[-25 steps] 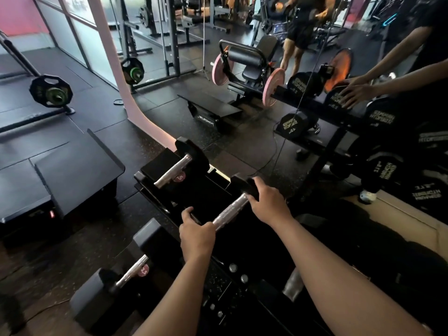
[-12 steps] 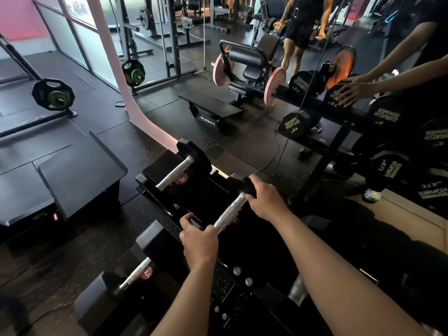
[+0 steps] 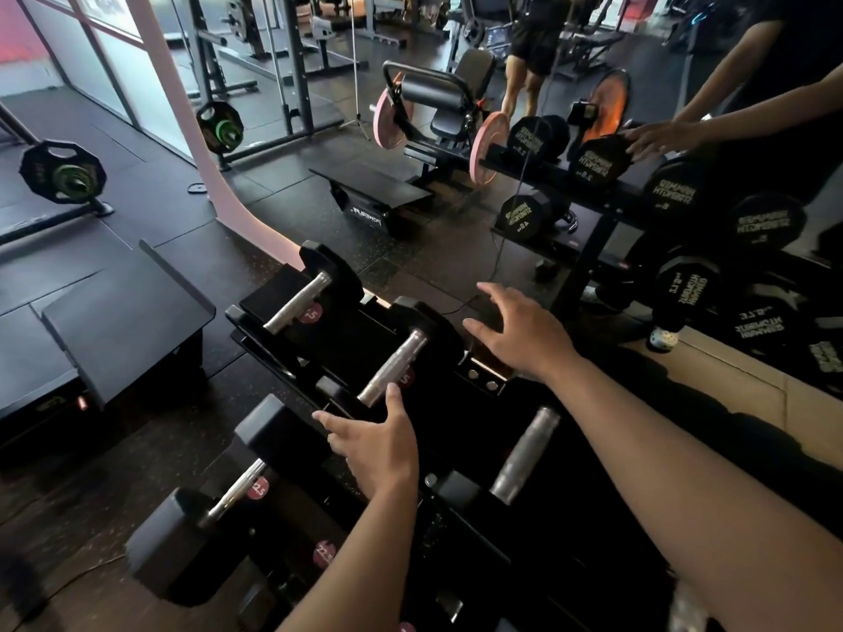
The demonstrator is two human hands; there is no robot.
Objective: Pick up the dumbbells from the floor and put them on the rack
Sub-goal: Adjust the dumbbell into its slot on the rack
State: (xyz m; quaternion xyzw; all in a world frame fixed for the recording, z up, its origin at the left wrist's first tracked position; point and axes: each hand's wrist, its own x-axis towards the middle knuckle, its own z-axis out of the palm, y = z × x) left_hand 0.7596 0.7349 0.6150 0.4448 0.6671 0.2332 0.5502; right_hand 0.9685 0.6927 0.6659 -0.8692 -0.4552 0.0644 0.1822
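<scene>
A black hex dumbbell with a knurled steel handle (image 3: 396, 368) rests on the top tier of the black rack (image 3: 483, 380). My left hand (image 3: 378, 444) hovers just below its near end, fingers spread and empty. My right hand (image 3: 520, 333) floats open to the right of its far head, touching nothing. A second dumbbell (image 3: 299, 301) lies to the left on the same tier. On the lower tier sit a dumbbell marked 22,5 (image 3: 235, 492) and another steel handle (image 3: 524, 453).
A mirror (image 3: 684, 221) behind the rack reflects racked dumbbells and my arms. A black step platform (image 3: 123, 312) stands to the left. Further back are a bench, pink plate machine (image 3: 433, 107), a loaded barbell (image 3: 64, 175) and a person walking.
Both hands were gripping the dumbbell on the top tier. They have let go and pulled back, fingers now spread; the dumbbell stays on the rack.
</scene>
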